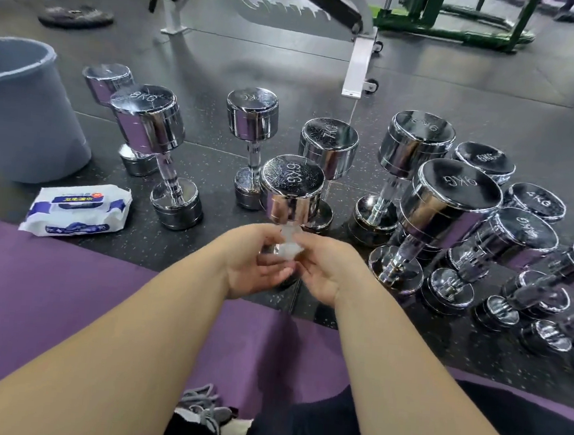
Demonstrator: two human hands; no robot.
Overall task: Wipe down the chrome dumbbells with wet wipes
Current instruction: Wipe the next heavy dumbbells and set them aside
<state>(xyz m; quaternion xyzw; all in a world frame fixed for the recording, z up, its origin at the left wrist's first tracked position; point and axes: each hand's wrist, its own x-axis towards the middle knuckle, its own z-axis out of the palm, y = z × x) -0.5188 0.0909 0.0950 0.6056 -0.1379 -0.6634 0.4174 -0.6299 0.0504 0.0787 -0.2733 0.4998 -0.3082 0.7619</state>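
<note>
Wiping handle of upright dumbbell point(291, 190), standing on floor point(460, 93) just beyond purple mat point(67, 286): left hand point(258, 261) and right hand point(324, 268) pinch wet wipe point(288, 248) round it with curled fingers point(270, 238); best turned fully round, reaching under the head.

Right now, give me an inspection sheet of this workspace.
Surface: black speckled floor; purple mat nearest the person.
Job's things: chrome dumbbells stand on end; a wipe is held at the handle of the near dumbbell; the wipes pack lies to the left.
Clutter: grey bin, weight plate.
Hands: left hand and right hand both pinch the wipe.
Cables: nothing seen.
Surroundings: white bench frame and green frame behind.
</note>
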